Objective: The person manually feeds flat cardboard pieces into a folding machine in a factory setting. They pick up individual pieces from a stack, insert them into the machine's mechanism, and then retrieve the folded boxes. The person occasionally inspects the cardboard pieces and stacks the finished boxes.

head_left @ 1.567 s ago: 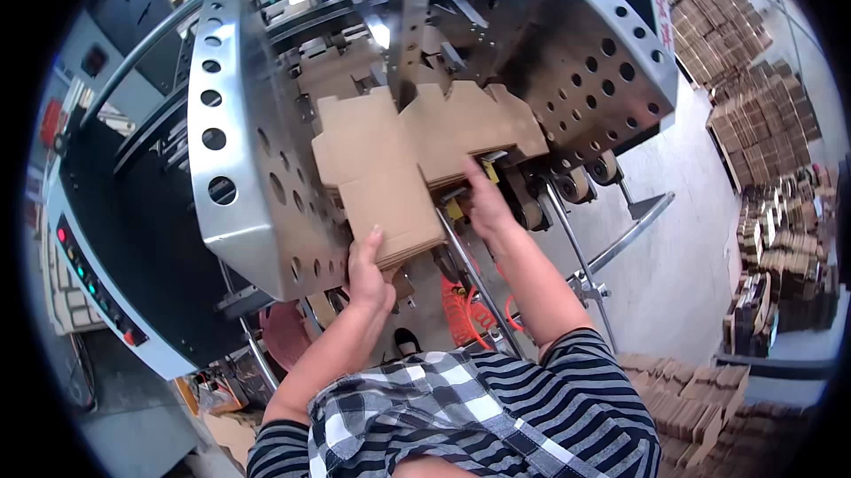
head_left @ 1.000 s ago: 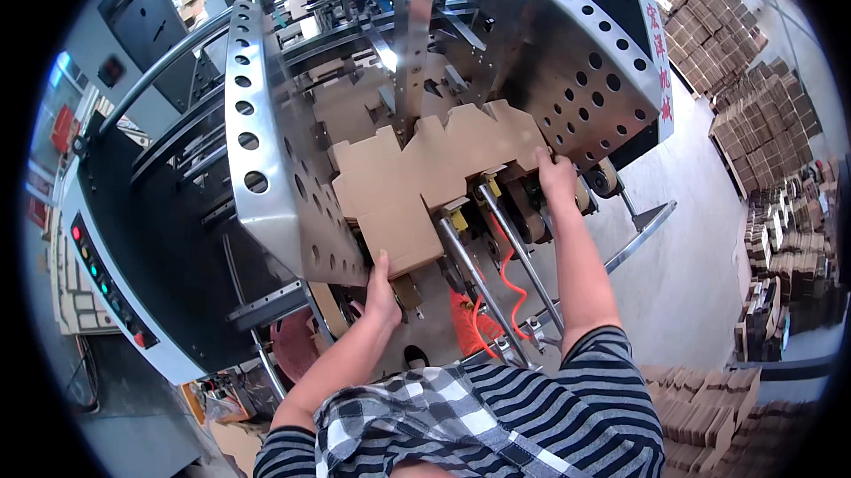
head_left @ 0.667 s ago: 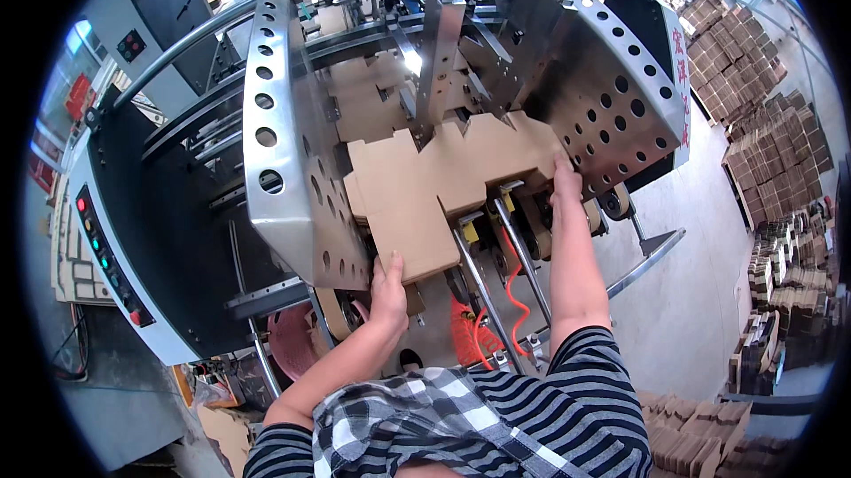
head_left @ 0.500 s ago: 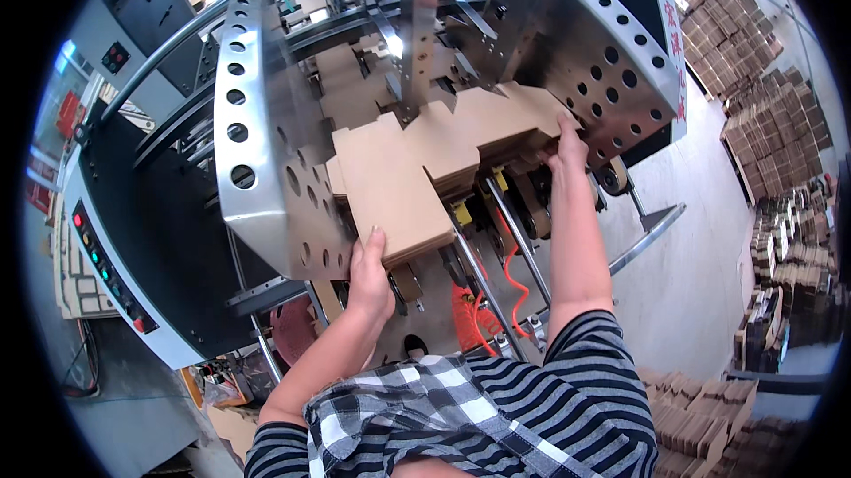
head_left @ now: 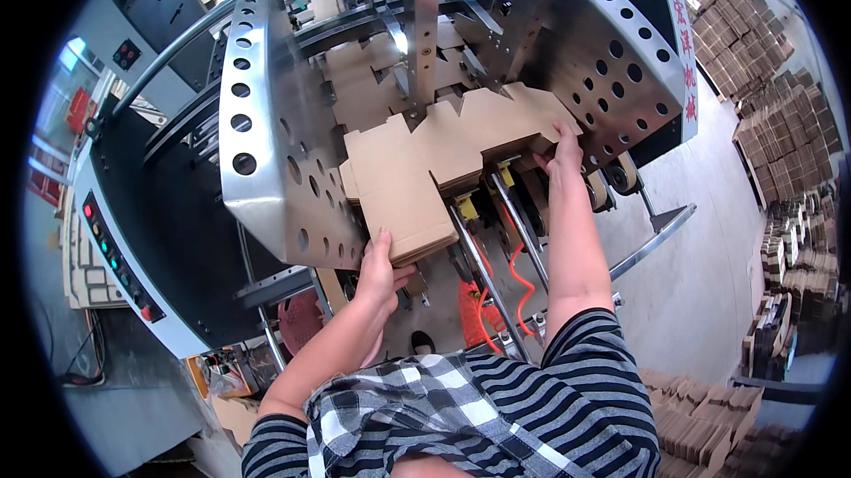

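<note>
A stack of flat brown die-cut cardboard blanks (head_left: 403,186) lies between the perforated metal side plates of a machine, its notched edge against upright metal bars. My left hand (head_left: 379,276) grips the near left corner, thumb at the edge and fingers under it. At the right end, my right hand (head_left: 564,155) holds the stack's edge, thumb up and the other fingers partly hidden below. More cardboard blanks (head_left: 362,79) lie deeper in the machine behind the bars.
The left side plate (head_left: 257,141) and right side plate (head_left: 612,62) flank the stack. Metal rods (head_left: 521,225) and an orange coiled air hose (head_left: 523,287) run below it. A button panel (head_left: 115,256) sits at left. Bundled cardboard piles (head_left: 789,128) stand along the right.
The view has shifted slightly. The stack's cut side shows less thickness beside its notch. My left fingers now show more, extending beneath the corner; both hands remain at the stack.
</note>
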